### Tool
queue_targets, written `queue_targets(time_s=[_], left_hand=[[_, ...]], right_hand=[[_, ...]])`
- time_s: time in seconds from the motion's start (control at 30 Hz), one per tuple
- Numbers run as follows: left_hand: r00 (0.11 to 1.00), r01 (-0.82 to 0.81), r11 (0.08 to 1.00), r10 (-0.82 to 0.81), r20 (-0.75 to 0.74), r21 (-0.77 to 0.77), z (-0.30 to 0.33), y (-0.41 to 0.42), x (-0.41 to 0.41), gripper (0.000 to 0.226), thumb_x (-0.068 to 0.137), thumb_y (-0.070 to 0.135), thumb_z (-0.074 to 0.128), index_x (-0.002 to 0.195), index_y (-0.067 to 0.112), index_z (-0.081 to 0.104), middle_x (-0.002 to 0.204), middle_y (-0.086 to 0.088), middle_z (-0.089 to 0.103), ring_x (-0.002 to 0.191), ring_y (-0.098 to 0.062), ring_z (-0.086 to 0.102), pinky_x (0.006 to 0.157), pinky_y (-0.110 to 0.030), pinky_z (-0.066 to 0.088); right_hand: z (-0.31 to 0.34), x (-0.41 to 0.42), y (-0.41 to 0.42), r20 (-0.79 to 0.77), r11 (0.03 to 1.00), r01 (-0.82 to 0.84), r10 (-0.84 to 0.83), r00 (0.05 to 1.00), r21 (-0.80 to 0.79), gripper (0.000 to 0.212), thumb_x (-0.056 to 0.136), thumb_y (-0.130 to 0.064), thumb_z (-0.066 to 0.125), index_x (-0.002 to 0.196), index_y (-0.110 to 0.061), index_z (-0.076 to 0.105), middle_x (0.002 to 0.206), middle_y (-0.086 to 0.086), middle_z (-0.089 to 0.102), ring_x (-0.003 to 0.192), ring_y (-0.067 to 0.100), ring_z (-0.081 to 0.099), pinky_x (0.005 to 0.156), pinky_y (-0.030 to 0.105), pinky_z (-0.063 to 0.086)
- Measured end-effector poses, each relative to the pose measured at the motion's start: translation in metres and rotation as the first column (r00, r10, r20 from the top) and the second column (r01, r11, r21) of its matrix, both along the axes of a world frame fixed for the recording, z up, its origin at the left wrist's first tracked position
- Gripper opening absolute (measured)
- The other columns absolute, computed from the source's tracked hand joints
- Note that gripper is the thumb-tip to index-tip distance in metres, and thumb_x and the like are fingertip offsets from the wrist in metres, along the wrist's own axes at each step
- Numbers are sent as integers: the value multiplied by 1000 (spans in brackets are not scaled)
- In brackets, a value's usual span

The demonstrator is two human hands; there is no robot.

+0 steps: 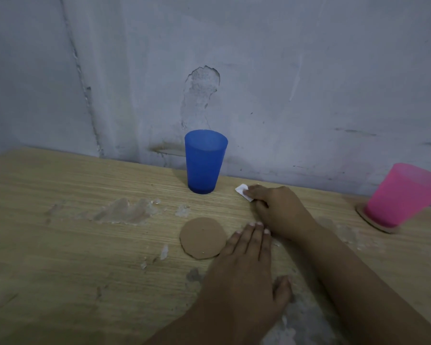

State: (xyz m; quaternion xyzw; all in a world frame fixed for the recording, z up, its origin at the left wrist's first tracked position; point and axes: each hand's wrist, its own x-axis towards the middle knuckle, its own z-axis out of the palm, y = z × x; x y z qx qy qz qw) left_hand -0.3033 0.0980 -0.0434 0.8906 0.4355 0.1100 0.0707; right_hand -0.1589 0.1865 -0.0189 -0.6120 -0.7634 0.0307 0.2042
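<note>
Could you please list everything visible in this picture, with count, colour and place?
blue plastic cup: 1, blue, upright at the table's back, near the wall
pink plastic cup: 1, pink, far right, on a disc
coaster disc: 1, brown cardboard, under the pink plastic cup
loose cardboard disc: 1, brown, flat, in front of the blue plastic cup
white scrap: 1, white, right of the blue plastic cup
table: 1, light wood, worn patches
wall: 1, pale grey, chipped
left hand: 1, flat on the table beside the loose cardboard disc
right hand: 1, holding the white scrap
</note>
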Motion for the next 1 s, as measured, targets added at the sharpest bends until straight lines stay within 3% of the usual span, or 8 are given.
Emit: queue_targets(time_s=[0.07, 0.1, 0.2, 0.3, 0.5, 0.67, 0.9, 1.0], left_hand=[[1000, -26, 999, 26, -6, 30, 1, 1, -2, 72, 79, 53, 27, 129, 12, 58, 136, -3, 56, 128, -12, 48, 105, -38, 41], [1000, -14, 1000, 15, -11, 27, 0, 3, -2, 76, 81, 53, 21, 140, 10, 45, 146, -6, 43, 137, -14, 36, 113, -43, 26], [998, 52, 998, -53, 39, 32, -3, 8, 0, 85, 79, 56, 4, 151, 11, 0, 160, -5, -2, 146, -14, -8, 112, -39, -19], [996, 61, 997, -64, 55, 45, -8, 9, -1, 85, 78, 57, 1, 150, 12, -4, 160, -4, -7, 145, -13, -13, 111, -36, -21], [997, 46, 998, -48, 66, 33, -9, 8, 0, 82, 84, 57, 6, 150, 11, -4, 160, -5, -6, 145, -14, -12, 110, -36, -22], [998, 19, 999, -21, 51, 44, -7, 8, 0, 83, 83, 58, 6, 150, 12, -7, 160, -6, -11, 145, -17, -15, 107, -36, -25], [999, -13, 997, 9, 50, 78, -5, 9, 1, 78, 90, 56, 18, 151, 9, 8, 160, -9, 4, 147, -19, -2, 112, -40, -15], [997, 3, 998, -8, 79, 70, -6, 8, 0, 79, 89, 57, 16, 151, 10, 5, 160, -9, 1, 146, -20, -6, 108, -40, -21]], right_hand=[[1, 4, -7, -72, 999, -23, 20, 997, -36, 41, 85, -8, 49, 118, -27, 63, 127, -6, 61, 116, -3, 49, 91, -3, 26], [2, 9, -10, -99, 998, -28, 22, 995, -52, 41, 85, -8, 50, 118, -28, 63, 127, -6, 60, 116, -6, 46, 92, -7, 21], [2, 20, -13, -2, 996, 26, -26, 1000, -81, 41, 90, -11, 46, 123, -30, 59, 133, -6, 56, 126, 10, 47, 95, 3, 21], [2, 11, -5, 28, 996, 40, -38, 999, -82, 44, 91, -11, 42, 129, -29, 54, 138, -7, 52, 122, 17, 50, 89, 11, 26], [3, 10, -14, -53, 984, -62, 53, 997, -165, 46, 90, -11, 42, 132, -29, 49, 143, -6, 45, 129, 1, 38, 106, 13, 21], [8, 16, -13, 57, 989, 60, -52, 997, -136, 45, 93, -14, 42, 135, -28, 47, 143, -5, 46, 125, 18, 49, 103, 24, 33], [-2, 6, -10, 123, 982, 45, -23, 992, -184, 48, 93, -22, 40, 141, -29, 38, 150, -3, 35, 136, 21, 35, 112, 30, 26], [-2, 5, -10, 78, 996, 41, -34, 996, -85, 38, 93, -21, 45, 130, -24, 53, 138, 1, 52, 125, 22, 48, 105, 33, 37]])
